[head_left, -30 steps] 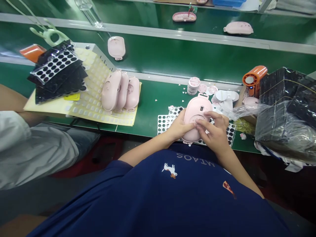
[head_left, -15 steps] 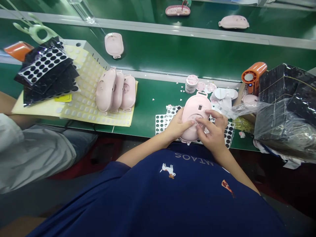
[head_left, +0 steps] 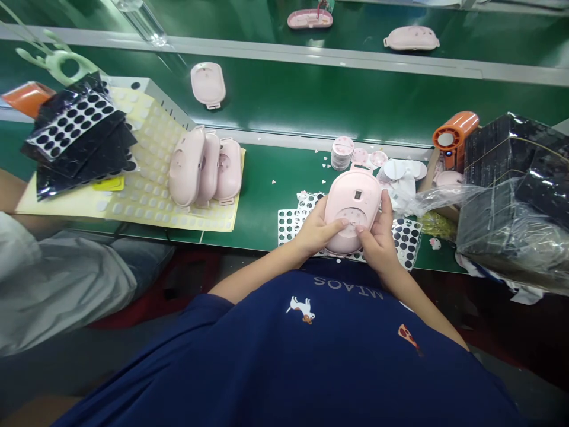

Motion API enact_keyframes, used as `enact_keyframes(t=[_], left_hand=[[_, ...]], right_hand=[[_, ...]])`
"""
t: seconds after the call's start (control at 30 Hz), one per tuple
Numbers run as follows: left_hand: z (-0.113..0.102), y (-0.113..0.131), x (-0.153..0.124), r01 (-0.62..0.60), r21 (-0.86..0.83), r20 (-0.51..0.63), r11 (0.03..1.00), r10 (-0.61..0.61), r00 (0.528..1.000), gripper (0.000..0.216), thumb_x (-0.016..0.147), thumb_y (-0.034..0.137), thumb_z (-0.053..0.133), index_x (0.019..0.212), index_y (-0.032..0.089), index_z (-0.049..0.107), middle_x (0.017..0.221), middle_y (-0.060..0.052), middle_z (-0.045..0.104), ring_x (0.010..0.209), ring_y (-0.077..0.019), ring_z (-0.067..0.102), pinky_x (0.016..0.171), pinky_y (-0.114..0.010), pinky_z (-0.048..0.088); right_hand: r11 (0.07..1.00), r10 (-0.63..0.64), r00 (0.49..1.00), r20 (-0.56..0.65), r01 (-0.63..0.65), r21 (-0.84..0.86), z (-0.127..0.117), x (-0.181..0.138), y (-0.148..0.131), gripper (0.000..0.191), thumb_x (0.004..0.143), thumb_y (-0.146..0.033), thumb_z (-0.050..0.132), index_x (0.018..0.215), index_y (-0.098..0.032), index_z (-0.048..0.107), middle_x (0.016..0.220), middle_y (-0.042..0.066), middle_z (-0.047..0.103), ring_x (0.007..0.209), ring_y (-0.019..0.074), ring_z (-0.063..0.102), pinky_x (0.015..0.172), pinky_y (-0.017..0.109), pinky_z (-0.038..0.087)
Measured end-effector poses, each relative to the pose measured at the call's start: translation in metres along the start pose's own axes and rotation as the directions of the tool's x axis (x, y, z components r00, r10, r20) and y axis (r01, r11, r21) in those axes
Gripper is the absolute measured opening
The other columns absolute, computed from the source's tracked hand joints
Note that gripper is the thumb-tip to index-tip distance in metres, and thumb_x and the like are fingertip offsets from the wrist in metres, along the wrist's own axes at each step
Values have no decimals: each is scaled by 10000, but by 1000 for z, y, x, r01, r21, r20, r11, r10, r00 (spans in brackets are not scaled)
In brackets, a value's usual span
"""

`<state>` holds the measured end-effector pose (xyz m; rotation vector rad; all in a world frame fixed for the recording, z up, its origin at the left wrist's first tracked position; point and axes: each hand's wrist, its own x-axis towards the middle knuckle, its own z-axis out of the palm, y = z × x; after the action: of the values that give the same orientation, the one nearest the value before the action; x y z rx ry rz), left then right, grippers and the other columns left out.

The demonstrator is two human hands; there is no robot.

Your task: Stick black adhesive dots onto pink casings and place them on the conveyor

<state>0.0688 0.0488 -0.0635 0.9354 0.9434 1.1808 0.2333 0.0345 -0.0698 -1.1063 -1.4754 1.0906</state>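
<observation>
**Both hands closed on a pink housing**

The grip is closed from both sides on a pink plastic housing (head_left: 351,207), held just above a sheet of black dot stickers (head_left: 406,240). The left hand (head_left: 316,232) cups the housing's left side and reaches onto its round panel (head_left: 347,220). The right hand (head_left: 377,240) wraps the right edge, with a fingertip on the same panel.

Beside the sheet stand a roll of pink stickers (head_left: 342,153) and loose white discs (head_left: 398,175). Further right are an orange fan (head_left: 456,136) and a black package in clear plastic (head_left: 511,201). To the left, three pink housings (head_left: 202,169) sit on a sheet of pale adhesive dots (head_left: 151,201), beside a stack of black sticker sheets (head_left: 75,124).

The green desk (head_left: 275,196) is scattered with tiny paper scraps. Another pink housing (head_left: 208,85) lies on a green belt beyond, and a co-worker's grey sleeve (head_left: 53,279) shows at far left.
</observation>
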Motion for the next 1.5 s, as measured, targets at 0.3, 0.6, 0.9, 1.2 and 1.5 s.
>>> enact_keyframes(t=[0.3, 0.6, 0.9, 1.2, 1.5], left_hand=[[-65, 5, 15, -83, -219, -319, 972, 9, 948, 531, 612, 332, 911, 1047, 231, 625, 1026, -19, 748, 951, -216, 707, 876, -348, 583], [-23, -17, 18, -16, -331, -168, 944, -42, 985, 692, 646, 415, 882, 1249, 276, 572, 1106, -33, 744, 1112, -258, 693, 1030, -435, 548], [-26, -39, 20, 50, -256, -47, 965, -64, 997, 856, 675, 505, 864, 1400, 301, 456, 1256, -79, 691, 1170, -274, 662, 1013, -451, 545], [-26, -43, 19, 29, -235, -42, 972, -40, 998, 772, 688, 502, 867, 1326, 291, 486, 1238, -68, 682, 1140, -260, 669, 989, -437, 547], [-25, -46, 23, 33, -230, -76, 973, -52, 996, 698, 671, 507, 873, 1224, 271, 517, 1209, -61, 681, 1123, -255, 659, 986, -438, 549]], right_hand=[[873, 8, 991, -135, -73, -482, -67, 5, -4, 200, 903, -321, 577, 1052, -248, 689, 1033, 67, 713, 899, 223, 659, 878, 418, 555], [467, 200, 979, 27, -71, -881, -44, 23, 3, 270, 874, -164, 530, 1044, -181, 739, 1032, 147, 694, 958, 306, 639, 854, 442, 519], [489, 199, 978, 60, -46, -871, -57, 30, 10, 166, 826, -164, 561, 927, -208, 685, 971, 115, 663, 880, 274, 623, 763, 400, 507], [673, 193, 972, 132, -34, -739, -69, 30, 8, 80, 805, -182, 557, 763, -237, 517, 852, 51, 570, 787, 214, 550, 754, 359, 470], [733, -115, 986, 123, 168, -659, -74, 3, 19, 143, 919, -288, 538, 779, -259, 531, 957, 74, 593, 980, 253, 577, 944, 460, 476]])
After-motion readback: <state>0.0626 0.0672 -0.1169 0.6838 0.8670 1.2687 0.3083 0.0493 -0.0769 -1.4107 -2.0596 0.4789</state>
